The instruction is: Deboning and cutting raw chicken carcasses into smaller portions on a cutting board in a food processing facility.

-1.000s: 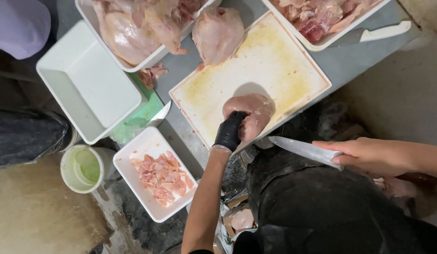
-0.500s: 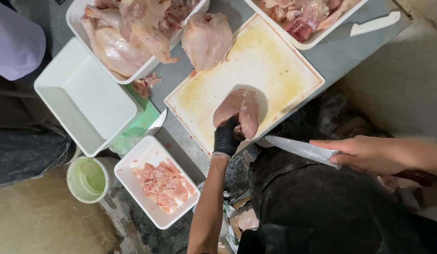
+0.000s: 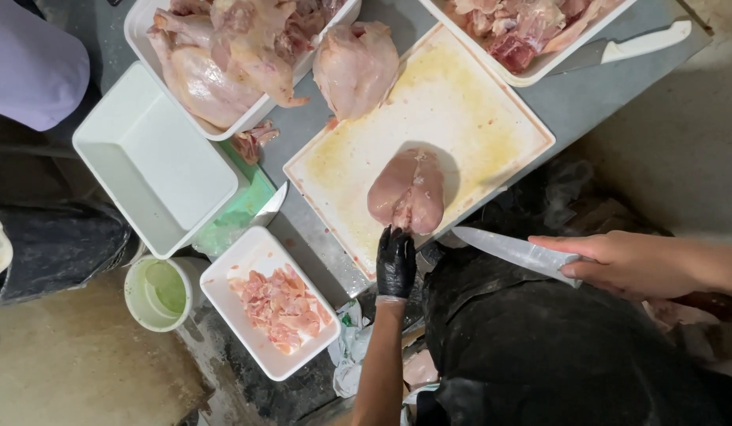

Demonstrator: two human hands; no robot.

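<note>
Grey bench carrying a yellow-stained cutting board, raw chicken piece lying near its front edge, gloved left hand touching it with fingers released, right hand gripping a knife beside the board.

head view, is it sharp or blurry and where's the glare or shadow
Head view: mostly sharp, light soft and even; the pale raw chicken piece on the stained white cutting board throws a rounded shadow toward the upper right; the long steel knife blade in the bare right hand shows a dull sheen; the black-gloved left hand and the dark apron lose detail in darkness.
</note>
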